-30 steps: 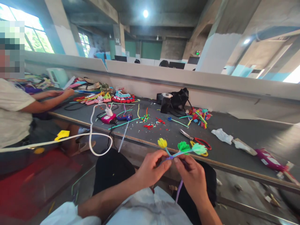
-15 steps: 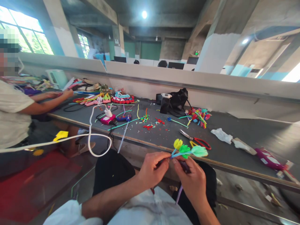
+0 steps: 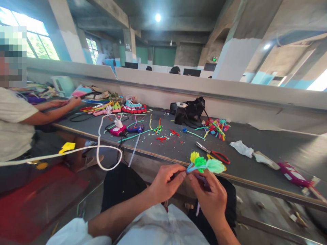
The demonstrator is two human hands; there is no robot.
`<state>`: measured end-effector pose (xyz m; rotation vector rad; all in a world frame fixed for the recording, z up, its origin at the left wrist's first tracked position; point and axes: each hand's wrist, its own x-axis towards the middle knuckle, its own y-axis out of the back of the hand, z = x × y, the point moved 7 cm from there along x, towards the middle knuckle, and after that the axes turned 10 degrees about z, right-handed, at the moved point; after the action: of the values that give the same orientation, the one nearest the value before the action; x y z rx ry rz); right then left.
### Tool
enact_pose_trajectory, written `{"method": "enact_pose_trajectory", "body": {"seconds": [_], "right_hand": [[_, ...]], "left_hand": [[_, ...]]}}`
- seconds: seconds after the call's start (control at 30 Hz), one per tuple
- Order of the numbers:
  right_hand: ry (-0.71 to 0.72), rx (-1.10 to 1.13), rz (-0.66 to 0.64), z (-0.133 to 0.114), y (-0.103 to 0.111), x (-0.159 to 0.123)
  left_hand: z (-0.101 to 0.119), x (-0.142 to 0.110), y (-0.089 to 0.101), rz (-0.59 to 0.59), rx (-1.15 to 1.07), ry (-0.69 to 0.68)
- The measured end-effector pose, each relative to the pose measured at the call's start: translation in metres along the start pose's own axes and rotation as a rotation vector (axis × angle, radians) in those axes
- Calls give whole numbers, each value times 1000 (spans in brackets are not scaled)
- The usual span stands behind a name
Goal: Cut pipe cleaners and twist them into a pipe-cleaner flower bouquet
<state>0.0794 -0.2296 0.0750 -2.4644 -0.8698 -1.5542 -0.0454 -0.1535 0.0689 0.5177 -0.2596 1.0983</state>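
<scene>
Both hands meet in front of my lap around a small bunch of pipe-cleaner flowers (image 3: 200, 164). Its heads are yellow, bright green and pale mint, on light blue stems that come together at my fingertips. My left hand (image 3: 167, 182) pinches the stems where they join. Beside it, my right hand (image 3: 211, 190) has thumb and fingers closed at the same joint. A purple pipe cleaner (image 3: 198, 208) hangs below the right hand, its upper part hidden behind the fingers. Just beyond the flowers, red-handled scissors (image 3: 213, 152) lie on the table.
The dark table (image 3: 255, 149) carries red and green clippings (image 3: 163, 137), a heap of colourful pipe-cleaner pieces (image 3: 218, 127), a black bag (image 3: 196, 109) and a magenta glue gun (image 3: 293, 174). A white cable (image 3: 98, 146) loops off the front edge. A co-worker (image 3: 17, 122) sits at left.
The yellow flower has swung right, close against the green one, so the heads now sit bunched together. The purple pipe cleaner's hanging end shows shorter. Both hands stay in nearly the same place.
</scene>
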Motion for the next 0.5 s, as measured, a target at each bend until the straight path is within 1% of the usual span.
{"method": "enact_pose_trajectory", "body": {"seconds": [0.07,0.13,0.17,0.2,0.27,0.33,0.4,0.5], "right_hand": [[67,35,14,-3,3,4],[146,130,-61,-6,1,10],[181,176,-135,-8,-1,13],[236,202,-181,-9,-2,16],[335,194,-252,-11,-2,21],[391,173,-271,-12,0,24],[343,168,-249,-9,1,27],[166,149,-199,-4,0,25]], "left_hand": [[-1,0,0,-30,-15,16],[-3,1,1,-57,-36,44],[-4,1,1,-69,-41,58],[-5,2,1,-83,-43,73],[-6,3,0,-110,-50,106],[-6,4,-1,-120,-52,121],[-5,4,-2,-96,-21,101],[-2,3,-3,-44,67,19]]}}
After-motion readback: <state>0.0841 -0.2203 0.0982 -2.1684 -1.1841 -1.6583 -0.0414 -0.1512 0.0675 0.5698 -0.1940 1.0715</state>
